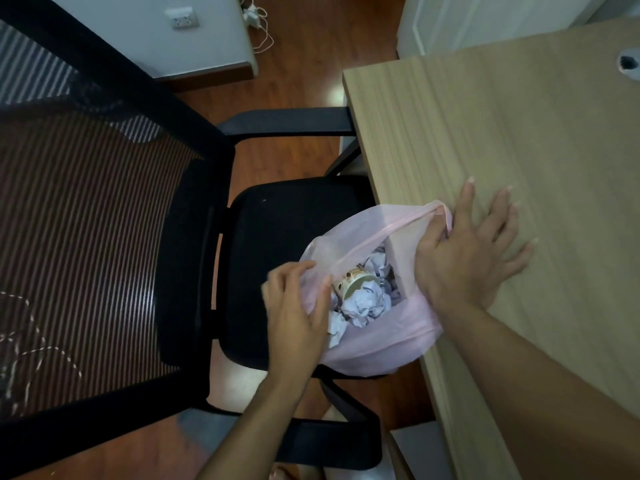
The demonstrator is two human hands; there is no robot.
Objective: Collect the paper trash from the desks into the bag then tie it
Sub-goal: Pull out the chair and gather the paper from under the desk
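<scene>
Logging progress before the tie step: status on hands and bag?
Left hand grips bag rim; right hand thumb hooks far rim, fingers flat on desk. Bag open, untied, crumpled paper inside. Nothing across the mouth.

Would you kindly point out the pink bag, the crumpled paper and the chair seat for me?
pink bag (381, 344): head view, lower translucent wall.
crumpled paper (363, 303): head view, big white wad inside the bag.
chair seat (270, 230): head view, bare black cushion.
</scene>
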